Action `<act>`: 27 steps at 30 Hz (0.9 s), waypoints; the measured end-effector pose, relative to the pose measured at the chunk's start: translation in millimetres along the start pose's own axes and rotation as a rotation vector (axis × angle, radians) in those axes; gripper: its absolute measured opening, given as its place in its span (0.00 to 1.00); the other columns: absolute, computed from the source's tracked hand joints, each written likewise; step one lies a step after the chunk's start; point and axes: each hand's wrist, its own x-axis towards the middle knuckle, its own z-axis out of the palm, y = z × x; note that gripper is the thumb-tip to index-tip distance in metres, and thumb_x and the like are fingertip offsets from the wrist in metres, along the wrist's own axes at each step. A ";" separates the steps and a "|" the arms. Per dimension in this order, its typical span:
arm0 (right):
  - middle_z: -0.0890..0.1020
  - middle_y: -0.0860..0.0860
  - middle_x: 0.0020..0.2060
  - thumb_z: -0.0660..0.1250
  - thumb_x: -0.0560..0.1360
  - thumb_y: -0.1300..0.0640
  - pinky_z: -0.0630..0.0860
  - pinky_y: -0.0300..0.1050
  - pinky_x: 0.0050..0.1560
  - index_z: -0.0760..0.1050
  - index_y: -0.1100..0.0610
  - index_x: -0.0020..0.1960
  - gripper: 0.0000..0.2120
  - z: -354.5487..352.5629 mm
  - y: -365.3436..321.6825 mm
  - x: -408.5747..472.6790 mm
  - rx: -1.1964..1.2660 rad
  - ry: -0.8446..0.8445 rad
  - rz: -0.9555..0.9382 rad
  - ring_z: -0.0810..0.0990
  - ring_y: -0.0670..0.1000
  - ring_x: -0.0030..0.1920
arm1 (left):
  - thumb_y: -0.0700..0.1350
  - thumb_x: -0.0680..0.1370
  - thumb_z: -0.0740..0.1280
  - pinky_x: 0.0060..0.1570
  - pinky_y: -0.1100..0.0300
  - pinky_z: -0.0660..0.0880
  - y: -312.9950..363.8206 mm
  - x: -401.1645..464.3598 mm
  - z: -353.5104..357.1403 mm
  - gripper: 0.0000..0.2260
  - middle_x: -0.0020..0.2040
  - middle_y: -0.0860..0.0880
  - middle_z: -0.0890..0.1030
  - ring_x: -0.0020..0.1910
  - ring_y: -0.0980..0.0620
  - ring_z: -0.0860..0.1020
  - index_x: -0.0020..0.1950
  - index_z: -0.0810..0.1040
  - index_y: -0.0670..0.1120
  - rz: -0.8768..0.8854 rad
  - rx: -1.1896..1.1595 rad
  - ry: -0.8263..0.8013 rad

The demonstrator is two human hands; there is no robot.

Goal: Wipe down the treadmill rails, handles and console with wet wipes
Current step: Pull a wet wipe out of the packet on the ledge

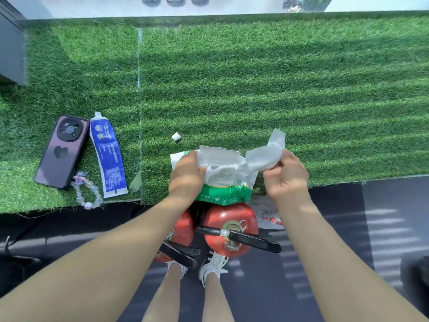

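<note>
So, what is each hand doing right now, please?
Left hand: holds down the wipes pack.
Right hand: pinches a wet wipe.

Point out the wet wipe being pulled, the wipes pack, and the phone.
wet wipe [267, 158], head view, on its bunched middle beside the right hand's fingers.
wipes pack [228, 192], head view, on its green front edge.
phone [60, 152], head view, on the centre of its back cover.

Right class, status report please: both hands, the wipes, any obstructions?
Left hand holds wipes pack down. Right hand pinches wet wipe, partly drawn out. Nothing blocking; treadmill not in view.
</note>
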 end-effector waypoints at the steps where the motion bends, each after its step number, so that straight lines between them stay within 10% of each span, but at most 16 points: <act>1: 0.76 0.55 0.41 0.56 0.81 0.68 0.79 0.41 0.32 0.69 0.59 0.49 0.06 -1.6 -1.9 0.4 -0.032 0.018 -0.019 0.78 0.49 0.37 | 0.43 0.80 0.61 0.46 0.55 0.70 0.8 -0.3 0.1 0.07 0.56 0.44 0.75 0.47 0.46 0.72 0.58 0.70 0.44 -0.005 -0.007 0.002; 4: 0.73 0.52 0.35 0.57 0.80 0.65 0.70 0.34 0.24 0.71 0.56 0.45 0.09 -7.1 -11.1 0.4 -0.247 0.060 -0.063 0.74 0.45 0.24 | 0.43 0.80 0.61 0.45 0.56 0.69 3.2 -2.1 -1.5 0.13 0.58 0.44 0.75 0.46 0.48 0.70 0.65 0.69 0.43 -0.022 -0.024 0.001; 9: 0.75 0.46 0.43 0.62 0.79 0.49 0.68 0.47 0.55 0.76 0.52 0.46 0.09 -7.3 -32.9 -27.4 -1.086 -0.102 -0.164 0.72 0.47 0.44 | 0.44 0.80 0.61 0.49 0.54 0.73 5.4 -1.8 -3.4 0.17 0.61 0.43 0.74 0.48 0.45 0.74 0.68 0.66 0.44 -0.066 -0.060 -0.040; 12: 0.73 0.46 0.29 0.71 0.73 0.51 0.70 0.43 0.42 0.74 0.53 0.35 0.12 -1.9 -12.5 -36.0 -1.423 -0.366 -0.263 0.70 0.46 0.30 | 0.47 0.80 0.62 0.56 0.54 0.70 7.3 -2.0 -4.7 0.21 0.66 0.42 0.72 0.59 0.42 0.74 0.71 0.64 0.44 -0.082 -0.071 -0.090; 16: 0.81 0.50 0.52 0.68 0.74 0.47 0.75 0.46 0.51 0.70 0.46 0.65 0.21 3.6 42.7 -26.0 -1.991 -0.448 -0.396 0.79 0.55 0.53 | 0.46 0.81 0.60 0.54 0.61 0.64 9.2 -6.2 -7.5 0.22 0.69 0.43 0.70 0.65 0.45 0.70 0.73 0.62 0.42 -0.050 -0.161 -0.172; 21: 0.79 0.54 0.58 0.61 0.78 0.50 0.72 0.45 0.51 0.73 0.48 0.65 0.16 2.6 63.3 -15.8 -1.992 -0.323 -0.600 0.77 0.56 0.58 | 0.44 0.79 0.56 0.49 0.57 0.70 2.7 -0.5 -11.8 0.12 0.53 0.43 0.78 0.53 0.46 0.75 0.52 0.78 0.42 0.008 -0.351 -0.191; 27: 0.78 0.53 0.59 0.60 0.79 0.48 0.73 0.46 0.52 0.75 0.49 0.63 0.15 -3.8 62.9 -5.1 -1.974 -0.286 -0.644 0.77 0.57 0.57 | 0.40 0.76 0.65 0.51 0.56 0.74 -8.9 16.1 -9.2 0.09 0.53 0.48 0.78 0.51 0.47 0.77 0.55 0.77 0.47 0.040 0.006 0.026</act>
